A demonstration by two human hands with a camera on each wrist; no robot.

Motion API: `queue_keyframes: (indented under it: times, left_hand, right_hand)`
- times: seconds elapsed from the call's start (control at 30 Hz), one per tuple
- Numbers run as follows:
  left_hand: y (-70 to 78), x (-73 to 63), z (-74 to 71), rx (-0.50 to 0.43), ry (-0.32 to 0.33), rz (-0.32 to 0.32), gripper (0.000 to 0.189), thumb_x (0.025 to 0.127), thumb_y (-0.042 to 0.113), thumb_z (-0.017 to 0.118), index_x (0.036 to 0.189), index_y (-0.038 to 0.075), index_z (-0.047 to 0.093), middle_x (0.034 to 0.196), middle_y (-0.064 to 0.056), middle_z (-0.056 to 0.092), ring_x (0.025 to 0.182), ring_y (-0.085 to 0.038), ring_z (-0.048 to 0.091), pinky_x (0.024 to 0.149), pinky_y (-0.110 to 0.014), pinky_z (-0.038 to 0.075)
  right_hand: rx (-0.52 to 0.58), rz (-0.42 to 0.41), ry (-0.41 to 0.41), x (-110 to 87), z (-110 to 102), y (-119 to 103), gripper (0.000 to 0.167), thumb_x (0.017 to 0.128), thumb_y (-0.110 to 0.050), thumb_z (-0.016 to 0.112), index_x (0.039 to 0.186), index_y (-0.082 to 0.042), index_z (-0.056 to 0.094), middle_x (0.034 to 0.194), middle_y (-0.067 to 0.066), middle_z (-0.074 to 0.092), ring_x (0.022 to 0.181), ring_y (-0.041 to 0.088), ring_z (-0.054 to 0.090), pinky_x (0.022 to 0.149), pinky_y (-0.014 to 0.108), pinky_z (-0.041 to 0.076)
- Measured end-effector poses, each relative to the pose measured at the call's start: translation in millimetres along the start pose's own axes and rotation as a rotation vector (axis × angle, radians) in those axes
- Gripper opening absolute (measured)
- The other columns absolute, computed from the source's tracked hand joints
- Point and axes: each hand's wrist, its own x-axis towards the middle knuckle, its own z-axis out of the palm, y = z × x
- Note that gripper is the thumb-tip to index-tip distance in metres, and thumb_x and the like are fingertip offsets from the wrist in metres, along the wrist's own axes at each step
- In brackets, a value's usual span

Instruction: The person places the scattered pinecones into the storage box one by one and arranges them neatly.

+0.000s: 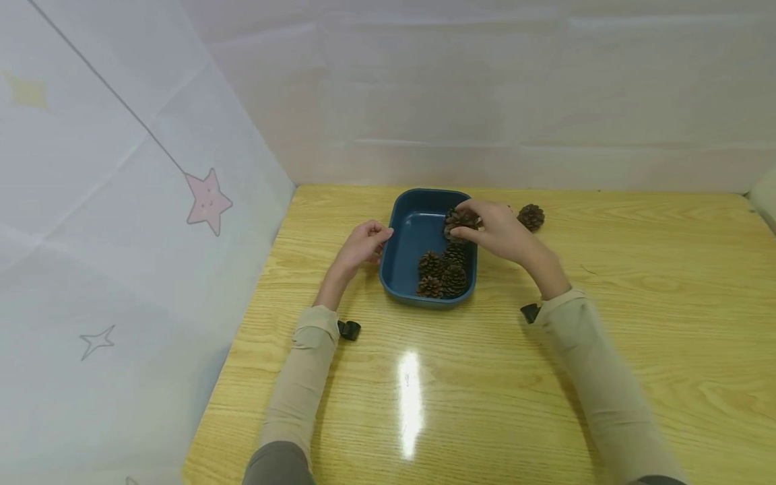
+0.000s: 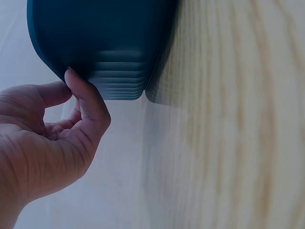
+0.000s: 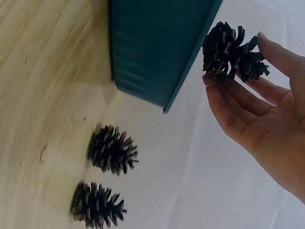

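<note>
A dark blue rectangular tub (image 1: 407, 252) stands on the table, with several brown pine cones (image 1: 453, 279) gathered at its near right corner. My left hand (image 1: 362, 244) pinches the tub's left rim between thumb and finger; the left wrist view shows the thumb tip (image 2: 71, 76) right at the edge. Over the right side of the tub, my right hand (image 1: 494, 229) grips another pine cone (image 3: 228, 52) by its sides with thumb and fingers. In the right wrist view this cone appears just above the rim.
Two more pine cones lie on the table right of the tub, a nearer one (image 3: 113, 149) and a farther one (image 3: 97, 205). Behind the wooden table (image 1: 485, 404) hangs a white sheet (image 1: 455, 101); another, printed with stars, hangs at the left.
</note>
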Motion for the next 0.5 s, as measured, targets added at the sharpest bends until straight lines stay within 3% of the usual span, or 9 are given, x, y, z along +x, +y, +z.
queue_keyframes:
  times: [0.2, 0.5]
  left_hand:
    - [-0.4, 1.2, 1.7, 0.002, 0.005, 0.001, 0.023, 0.107, 0.029, 0.061, 0.106, 0.006, 0.06, 0.091, -0.005, 0.06, 0.07, -0.018, 0.057, 0.064, -0.036, 0.052]
    - [0.8, 1.9, 3.0, -0.001, 0.001, -0.003, 0.023, 0.108, 0.029, 0.06, 0.106, 0.006, 0.06, 0.09, -0.005, 0.059, 0.07, -0.018, 0.057, 0.065, -0.038, 0.052]
  right_hand:
    - [0.001, -0.047, -0.016, 9.1, 10.5, -3.0, 0.048, 0.102, -0.024, 0.07, 0.138, 0.005, 0.057, 0.121, 0.02, 0.067, 0.106, 0.033, 0.065, 0.09, 0.049, 0.053]
    - [-0.004, -0.079, -0.027, 15.2, 19.7, -6.8, 0.05, 0.101, -0.023, 0.072, 0.138, 0.006, 0.057, 0.124, 0.02, 0.066, 0.108, 0.033, 0.066, 0.093, 0.05, 0.052]
